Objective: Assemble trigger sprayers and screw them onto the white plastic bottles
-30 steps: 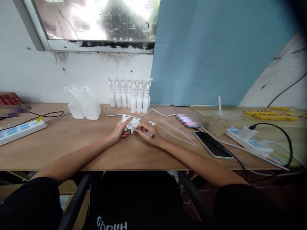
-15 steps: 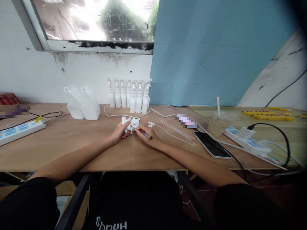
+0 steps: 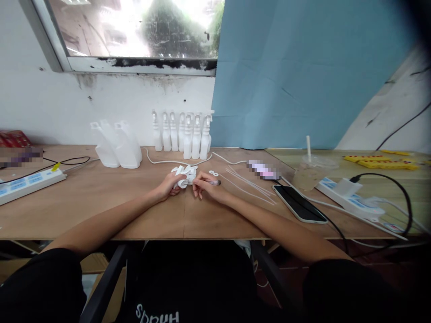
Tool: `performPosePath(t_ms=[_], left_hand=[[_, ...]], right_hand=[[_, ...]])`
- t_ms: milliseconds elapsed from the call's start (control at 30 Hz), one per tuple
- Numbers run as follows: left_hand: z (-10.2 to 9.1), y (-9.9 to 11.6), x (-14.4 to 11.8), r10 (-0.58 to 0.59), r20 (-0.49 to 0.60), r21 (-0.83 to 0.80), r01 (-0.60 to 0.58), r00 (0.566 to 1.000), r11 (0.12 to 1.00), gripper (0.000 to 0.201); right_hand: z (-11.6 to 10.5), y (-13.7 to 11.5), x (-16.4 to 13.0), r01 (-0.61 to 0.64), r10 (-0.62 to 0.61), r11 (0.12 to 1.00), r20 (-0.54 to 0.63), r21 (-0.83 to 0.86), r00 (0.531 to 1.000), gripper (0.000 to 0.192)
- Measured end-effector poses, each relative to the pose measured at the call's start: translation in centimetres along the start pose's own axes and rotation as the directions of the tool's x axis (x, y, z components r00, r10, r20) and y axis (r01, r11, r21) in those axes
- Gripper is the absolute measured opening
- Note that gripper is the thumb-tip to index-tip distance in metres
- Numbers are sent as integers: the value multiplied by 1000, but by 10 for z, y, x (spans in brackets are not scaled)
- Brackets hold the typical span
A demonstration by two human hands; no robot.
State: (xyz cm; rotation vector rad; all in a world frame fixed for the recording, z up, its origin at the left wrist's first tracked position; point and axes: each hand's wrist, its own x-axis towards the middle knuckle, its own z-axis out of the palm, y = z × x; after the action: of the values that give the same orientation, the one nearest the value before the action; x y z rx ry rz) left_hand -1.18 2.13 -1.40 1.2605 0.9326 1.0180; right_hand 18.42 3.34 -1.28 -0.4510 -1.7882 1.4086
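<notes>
My left hand (image 3: 171,185) is closed around a white plastic spray trigger head (image 3: 182,182), which it holds just above the wooden table. In my right hand (image 3: 205,185) is a slim screwdriver-like tool (image 3: 215,182), pinched between thumb and fingers, with its handle toward the right. Its thin shaft points left at the spray head; I cannot tell whether the tip touches or enters it. Small white rings (image 3: 211,172) lie just beyond my right hand. To the right of them several thin white tubes (image 3: 249,183) are spread on the table.
Several white spray bottles (image 3: 187,139) stand upright by the wall, with white bottles without triggers (image 3: 126,150) to their left. A phone (image 3: 298,204), a cup with a straw (image 3: 305,172) and a power strip (image 3: 350,199) are at right. Another power strip (image 3: 32,183) lies at left. Cables cross the tabletop.
The screwdriver-like tool has swung from a slant to nearly level, and my right hand has turned with it. The spray head has tilted in my left hand.
</notes>
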Motion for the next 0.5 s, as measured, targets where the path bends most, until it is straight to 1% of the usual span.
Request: performPosePath(t_ms=[100,167,233,267,300,333,367,433,467,500], left_hand=[[-4,1,0,-26,11,-20,26,1000,999,34],[-7,0,1,-35,30,-30,36,999,999,34],[-10,0,2,-46,50,-53,49,998,997,35],[-11,0,3,-59,62,-72,63,996,995,36],[-13,0,5,-79,78,-94,86,994,992,37],[-15,0,6,-103,100,-121,115,990,986,39],[-17,0,7,-128,125,-153,147,984,977,41],[-20,0,10,-164,166,-210,197,972,958,42],[-21,0,10,-172,177,-231,210,969,950,42],[-21,1,11,-174,180,-246,215,968,945,42]], right_hand=[[0,7,2,-34,34,997,8,73,999,30],[0,10,2,-44,44,998,14,53,999,29],[0,8,2,-9,10,999,23,-48,1000,29],[0,7,1,37,-32,990,34,-137,999,29],[-1,5,1,108,-95,964,66,-244,993,28],[-1,3,0,202,-169,912,122,-357,978,27],[-1,2,0,307,-242,832,195,-463,950,25],[0,0,1,494,-353,612,347,-617,869,21],[0,0,1,552,-380,504,403,-665,833,20],[0,0,2,580,-396,415,434,-702,809,20]])
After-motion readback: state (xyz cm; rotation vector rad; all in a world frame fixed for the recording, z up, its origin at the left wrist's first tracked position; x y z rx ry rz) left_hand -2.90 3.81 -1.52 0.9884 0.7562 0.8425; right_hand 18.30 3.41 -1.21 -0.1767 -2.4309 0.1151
